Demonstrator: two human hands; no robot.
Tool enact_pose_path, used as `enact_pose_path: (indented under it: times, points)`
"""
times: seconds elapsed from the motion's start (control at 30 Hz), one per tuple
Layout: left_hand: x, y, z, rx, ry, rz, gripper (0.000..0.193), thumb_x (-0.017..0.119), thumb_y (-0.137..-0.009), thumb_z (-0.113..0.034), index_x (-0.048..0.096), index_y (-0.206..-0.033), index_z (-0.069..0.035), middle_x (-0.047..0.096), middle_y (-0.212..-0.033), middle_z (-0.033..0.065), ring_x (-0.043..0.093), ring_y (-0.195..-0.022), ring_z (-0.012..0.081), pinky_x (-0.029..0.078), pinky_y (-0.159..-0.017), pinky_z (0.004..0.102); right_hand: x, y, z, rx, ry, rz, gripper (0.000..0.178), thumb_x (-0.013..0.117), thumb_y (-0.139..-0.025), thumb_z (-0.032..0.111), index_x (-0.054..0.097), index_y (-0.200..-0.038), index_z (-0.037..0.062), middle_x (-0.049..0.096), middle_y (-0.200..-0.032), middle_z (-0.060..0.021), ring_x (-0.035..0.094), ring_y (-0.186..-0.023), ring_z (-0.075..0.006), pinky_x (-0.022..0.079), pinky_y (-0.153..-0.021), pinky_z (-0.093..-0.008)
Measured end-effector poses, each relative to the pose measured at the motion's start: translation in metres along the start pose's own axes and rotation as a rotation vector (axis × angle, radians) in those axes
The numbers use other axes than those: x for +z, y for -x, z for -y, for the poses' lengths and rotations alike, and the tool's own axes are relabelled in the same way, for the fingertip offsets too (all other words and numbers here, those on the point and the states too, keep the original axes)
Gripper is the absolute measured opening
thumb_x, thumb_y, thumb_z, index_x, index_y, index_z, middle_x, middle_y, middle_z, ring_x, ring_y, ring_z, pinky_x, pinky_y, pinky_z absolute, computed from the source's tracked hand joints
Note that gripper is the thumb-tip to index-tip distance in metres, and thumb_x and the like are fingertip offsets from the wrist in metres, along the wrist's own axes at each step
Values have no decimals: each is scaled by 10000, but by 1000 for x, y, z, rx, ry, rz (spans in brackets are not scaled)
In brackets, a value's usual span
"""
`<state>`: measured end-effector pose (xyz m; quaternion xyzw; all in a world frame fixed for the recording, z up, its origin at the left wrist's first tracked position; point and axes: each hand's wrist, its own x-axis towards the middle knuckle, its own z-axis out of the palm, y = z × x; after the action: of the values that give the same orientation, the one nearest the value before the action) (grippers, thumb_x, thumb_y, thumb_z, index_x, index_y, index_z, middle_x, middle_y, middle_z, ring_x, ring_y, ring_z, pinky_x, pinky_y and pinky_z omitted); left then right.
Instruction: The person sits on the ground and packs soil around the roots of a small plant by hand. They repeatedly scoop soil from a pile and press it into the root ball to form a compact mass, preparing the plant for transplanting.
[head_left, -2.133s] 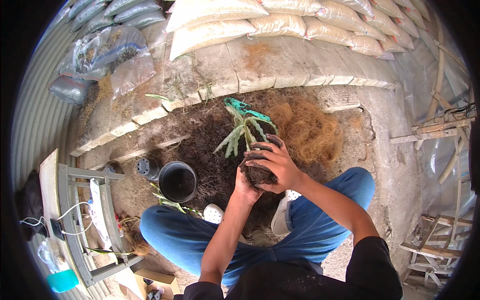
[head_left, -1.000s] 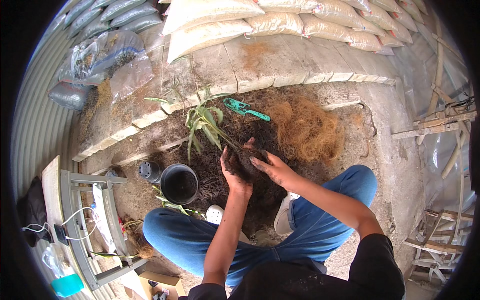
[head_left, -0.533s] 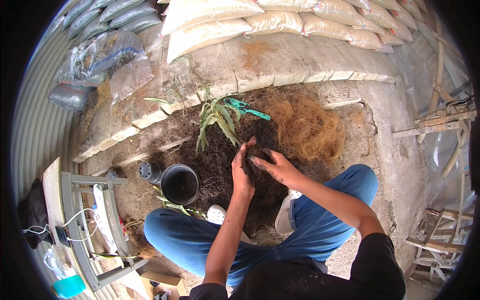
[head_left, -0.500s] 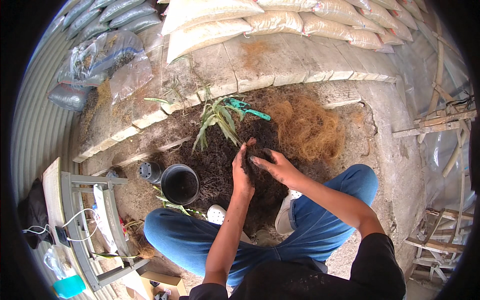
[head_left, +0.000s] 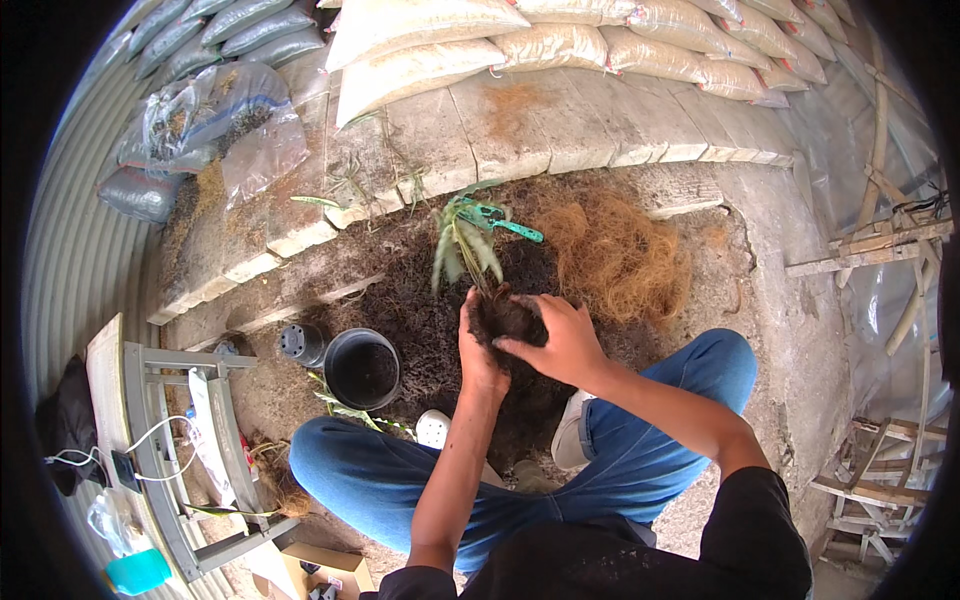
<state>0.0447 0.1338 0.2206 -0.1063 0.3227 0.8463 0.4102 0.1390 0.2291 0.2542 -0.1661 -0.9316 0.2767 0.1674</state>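
Observation:
A long-leaved green plant (head_left: 462, 248) is held over the dark soil, its leaves pointing away from me and slightly blurred. Around its root ball (head_left: 508, 318), a clump of dark soil, my left hand (head_left: 482, 350) and my right hand (head_left: 562, 342) are cupped from both sides. Soil coats the fingers of both hands. Just beyond the plant lies a turquoise trowel (head_left: 515, 229), its blade partly behind the leaves. To the left of my hands stands a black plastic pot (head_left: 362, 369) with a little dark material inside. A smaller black pot (head_left: 300, 344) lies beside it.
A heap of brown coconut fibre (head_left: 622, 258) lies right of the soil (head_left: 420, 315). Beyond rises a concrete ledge (head_left: 560, 115) with stacked pale sacks (head_left: 560, 45). A grey-framed stool or small table (head_left: 165, 450) stands at left, a cardboard box (head_left: 335, 568) near me.
My right hand has closed in around the root ball, which now shows between both hands. The plant's leaves have swung to the right and become more upright.

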Motion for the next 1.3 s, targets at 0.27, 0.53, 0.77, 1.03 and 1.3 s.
enact_pose_path:
  times: [0.27, 0.53, 0.77, 1.03, 1.3]
  points:
    - [-29, -10, 2, -231, 354, 210, 364, 426, -980, -344, 569, -1198, -90, 626, -1145, 108, 627, -1033, 255, 538, -885, 400, -19, -11, 3, -457, 38, -28, 489, 610, -869, 441, 608, -1243, 125, 539, -1316, -103, 429, -1285, -312, 263, -1077, -545]
    - [-5, 17, 32, -222, 305, 230, 276, 382, -1019, -303, 569, -1141, -140, 625, -1052, 29, 660, -911, 159, 589, -758, 299, -5, -7, -25, -677, -55, -206, 175, 600, -799, 178, 742, -881, 115, 704, -1051, -13, 612, -1141, -252, 254, -1053, -610]
    - [-14, 10, 42, -244, 341, 228, 330, 344, -1033, -342, 556, -1186, -141, 609, -1119, 64, 638, -1010, 207, 565, -837, 330, 12, -4, -39, -680, -70, -186, 277, 516, -867, 260, 747, -874, 108, 711, -1020, -56, 603, -1161, -285, 241, -1068, -597]
    - [-26, -15, 2, -130, 390, 259, 345, 432, -963, -321, 585, -1111, -49, 632, -1070, 126, 592, -1021, 299, 482, -926, 439, 6, -19, -39, -319, -412, -123, 476, 543, -928, 323, 511, -1334, 78, 507, -1362, -145, 432, -1310, -300, 268, -1099, -474]
    - [-33, -10, -34, 13, 371, 107, 376, 417, -961, -355, 584, -1053, -31, 625, -1013, 159, 588, -987, 353, 461, -953, 484, 57, -17, -105, 515, 4, 868, 620, 488, -946, 510, 559, -1235, -33, 620, -1173, -238, 584, -1128, -373, 472, -929, -443]
